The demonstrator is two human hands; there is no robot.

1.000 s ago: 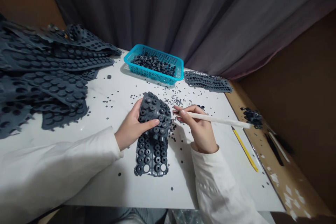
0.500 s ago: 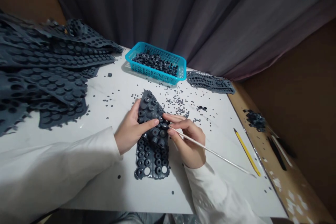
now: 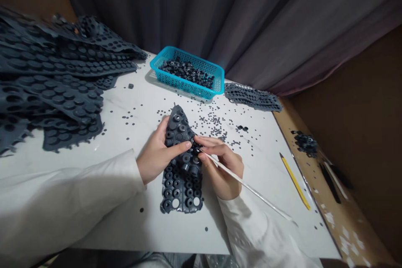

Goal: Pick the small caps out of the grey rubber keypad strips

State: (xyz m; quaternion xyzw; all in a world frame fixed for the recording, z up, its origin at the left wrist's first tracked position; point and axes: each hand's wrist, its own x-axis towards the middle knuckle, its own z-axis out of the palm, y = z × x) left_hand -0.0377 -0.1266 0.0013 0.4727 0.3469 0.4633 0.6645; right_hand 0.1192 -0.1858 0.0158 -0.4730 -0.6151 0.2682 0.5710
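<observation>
Many dark moulded sheets make a pile (image 3: 56,88) at the far left of the surface (image 3: 132,222). Our left grip (image 3: 155,157) is clenched on one sheet (image 3: 182,178), thumb across its top face and fingers under it. The sheet's far end is bent up off the surface while the near end lies flat, just before us. A few holes at the near end are empty, and most rings sit in place. Behind the sheet stands the basket (image 3: 182,85), holding loose rings, with small bits (image 3: 216,123) scattered to its right. Our right grip (image 3: 220,169) is closed on a thin rod (image 3: 260,197), pinched near the tip, with fingertips touching the sheet beside the left thumb. The rod trails back to the right. A pencil (image 3: 295,182) lies well apart, further right.

We judge that the step in hand is working a ring loose at the bend. The next move calls for a firm left hold on the bend and a short, well-aimed push of the tip on one ring, clear of the thumb.
</observation>
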